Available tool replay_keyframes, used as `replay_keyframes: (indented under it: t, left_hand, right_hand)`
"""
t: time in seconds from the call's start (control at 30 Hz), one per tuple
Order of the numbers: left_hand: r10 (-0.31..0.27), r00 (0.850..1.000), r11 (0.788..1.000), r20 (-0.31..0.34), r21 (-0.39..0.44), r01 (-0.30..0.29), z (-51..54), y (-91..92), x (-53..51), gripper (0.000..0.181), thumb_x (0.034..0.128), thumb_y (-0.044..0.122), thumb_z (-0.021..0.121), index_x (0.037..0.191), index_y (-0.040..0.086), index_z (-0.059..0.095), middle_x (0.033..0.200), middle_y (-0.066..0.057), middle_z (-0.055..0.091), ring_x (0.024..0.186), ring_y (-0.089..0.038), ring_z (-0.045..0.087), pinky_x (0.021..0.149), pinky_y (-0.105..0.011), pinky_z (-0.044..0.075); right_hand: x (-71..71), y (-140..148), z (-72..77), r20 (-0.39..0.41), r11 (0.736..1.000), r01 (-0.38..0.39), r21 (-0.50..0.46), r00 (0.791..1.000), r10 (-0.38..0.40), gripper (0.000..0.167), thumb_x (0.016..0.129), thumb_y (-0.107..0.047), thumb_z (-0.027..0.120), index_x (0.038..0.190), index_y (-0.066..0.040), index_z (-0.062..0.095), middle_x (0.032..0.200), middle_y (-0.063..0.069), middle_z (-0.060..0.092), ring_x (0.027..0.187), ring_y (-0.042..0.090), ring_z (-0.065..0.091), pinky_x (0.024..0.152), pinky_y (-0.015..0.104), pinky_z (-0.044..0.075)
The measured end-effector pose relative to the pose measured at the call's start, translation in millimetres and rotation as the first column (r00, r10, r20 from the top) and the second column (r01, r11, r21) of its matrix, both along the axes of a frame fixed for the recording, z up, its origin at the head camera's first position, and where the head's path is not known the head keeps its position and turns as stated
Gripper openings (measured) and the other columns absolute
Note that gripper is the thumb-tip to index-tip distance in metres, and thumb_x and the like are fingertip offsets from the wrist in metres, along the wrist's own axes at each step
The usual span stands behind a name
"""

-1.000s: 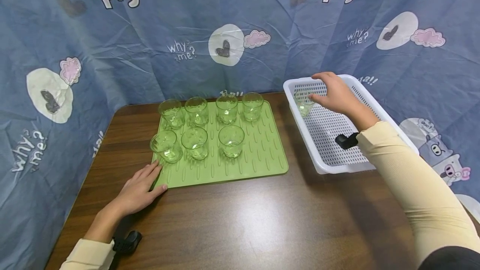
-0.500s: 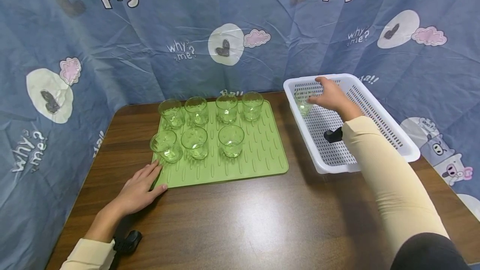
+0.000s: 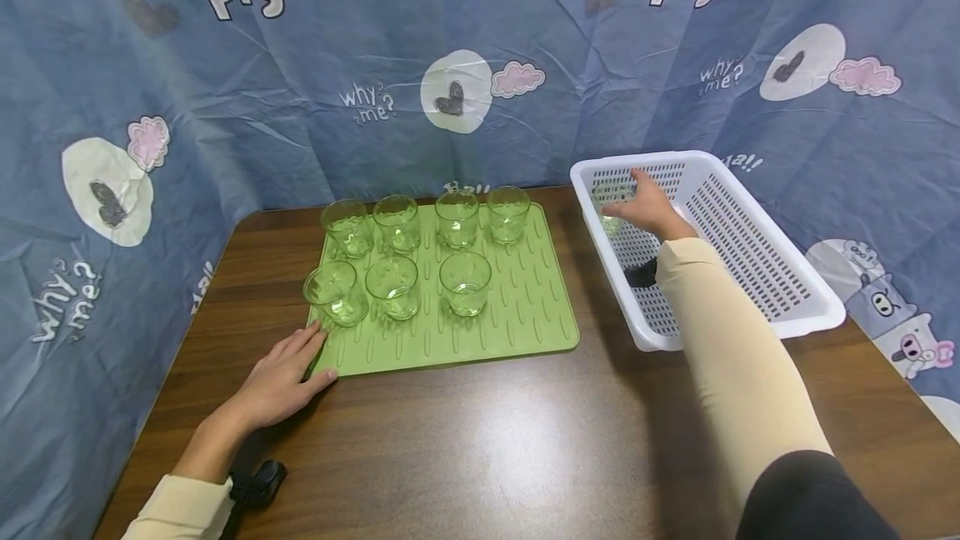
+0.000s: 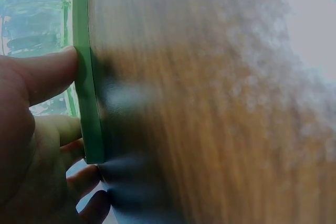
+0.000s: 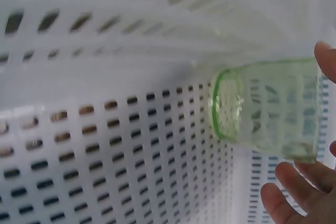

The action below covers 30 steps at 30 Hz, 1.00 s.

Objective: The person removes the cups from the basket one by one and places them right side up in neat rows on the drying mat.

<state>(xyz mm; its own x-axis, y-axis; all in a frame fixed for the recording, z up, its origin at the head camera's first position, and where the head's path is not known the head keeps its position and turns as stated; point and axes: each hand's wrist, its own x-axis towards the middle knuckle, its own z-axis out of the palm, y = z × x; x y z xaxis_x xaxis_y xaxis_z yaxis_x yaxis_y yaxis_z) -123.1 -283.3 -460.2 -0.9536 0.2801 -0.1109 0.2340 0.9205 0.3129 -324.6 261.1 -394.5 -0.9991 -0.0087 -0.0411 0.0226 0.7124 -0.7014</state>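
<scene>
My right hand (image 3: 651,211) is down inside a white plastic basket (image 3: 647,340), at a clear green-tinted drinking glass (image 3: 611,227) in its back left corner. In the right wrist view the glass (image 5: 268,108) stands between my spread thumb and fingers, which are close to its rim; firm contact cannot be told. My left hand (image 3: 281,382) rests flat at the front left corner of a green drying mat (image 3: 525,307). Its thumb lies against the mat's edge in the left wrist view. Several similar glasses (image 3: 465,283) stand on the mat in two rows.
The mat and basket sit side by side on a dark wooden table (image 3: 450,440). A blue printed cloth (image 3: 315,48) hangs behind the table and at its left. The basket has perforated walls and a raised rim.
My right hand has moved lower and deeper into the basket, towards the glass in the corner. The left hand and the glasses on the mat stay where they were.
</scene>
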Motion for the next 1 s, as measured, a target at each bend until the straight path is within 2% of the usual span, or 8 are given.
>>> replay_keyframes:
  t: [0.1,0.27,0.33,0.6,0.83,1.0]
  left_hand:
    - [0.004,1.000,1.000,0.002,0.001,-0.004,0.5,0.3,0.3,0.074,0.1005,0.043,0.053,0.153,-0.004,0.032,0.161,-0.027,0.024,0.144,-0.052,0.025,0.103,-0.076,0.028]
    - [0.007,1.000,1.000,0.002,0.001,-0.007,2.4,1.1,0.2,0.074,0.1004,0.043,0.053,0.153,-0.004,0.031,0.161,-0.026,0.024,0.144,-0.052,0.025,0.102,-0.076,0.028]
    - [0.006,1.000,1.000,0.001,-0.002,-0.006,3.0,1.3,0.0,0.074,0.1004,0.043,0.053,0.153,-0.004,0.031,0.161,-0.026,0.024,0.144,-0.052,0.025,0.102,-0.076,0.028]
    - [0.005,1.000,1.000,-0.004,-0.003,-0.005,3.8,1.6,-0.6,0.073,0.1005,0.043,0.053,0.153,-0.003,0.032,0.161,-0.026,0.025,0.144,-0.052,0.025,0.103,-0.076,0.028]
    - [0.008,1.000,1.000,0.006,-0.002,-0.008,2.7,2.0,1.4,0.074,0.1003,0.043,0.054,0.153,-0.004,0.031,0.161,-0.026,0.025,0.144,-0.052,0.025,0.103,-0.076,0.028]
    - [0.010,1.000,1.000,0.005,-0.004,-0.010,1.4,1.8,0.8,0.074,0.1003,0.043,0.053,0.153,-0.003,0.031,0.161,-0.026,0.025,0.144,-0.051,0.025,0.103,-0.076,0.028]
  right_hand:
    - [-2.7,-4,-2.4,0.029,1.000,-0.019,0.003,0.999,0.019,0.097,0.089,-0.025,0.068,0.158,0.002,0.005,0.157,0.034,0.027,0.145,0.049,0.031,0.119,0.057,0.028]
    - [-5.3,-5,-6.3,0.013,0.999,-0.021,0.042,1.000,0.021,0.090,0.091,-0.027,0.064,0.157,0.004,0.010,0.155,0.033,0.032,0.142,0.049,0.034,0.118,0.057,0.028]
    - [-4.8,-5,-9.3,0.004,0.999,-0.014,0.029,1.000,0.014,0.088,0.092,-0.027,0.064,0.156,0.004,0.012,0.154,0.032,0.033,0.142,0.048,0.035,0.118,0.056,0.029]
    - [-2.2,-2,-20.6,0.048,0.994,0.014,-0.107,0.999,-0.009,0.084,0.093,-0.029,0.064,0.155,-0.006,0.012,0.148,0.035,0.039,0.130,0.049,0.046,0.109,0.057,0.040]
    - [-0.4,-4,-22.3,0.041,0.994,0.014,-0.108,0.999,-0.010,0.081,0.093,-0.027,0.064,0.153,-0.004,0.014,0.145,0.035,0.041,0.128,0.048,0.047,0.108,0.056,0.041]
    - [-1.8,-3,-25.3,0.047,0.996,0.012,-0.093,0.999,-0.008,0.085,0.093,-0.029,0.064,0.154,-0.004,0.011,0.147,0.035,0.040,0.131,0.050,0.045,0.111,0.057,0.038]
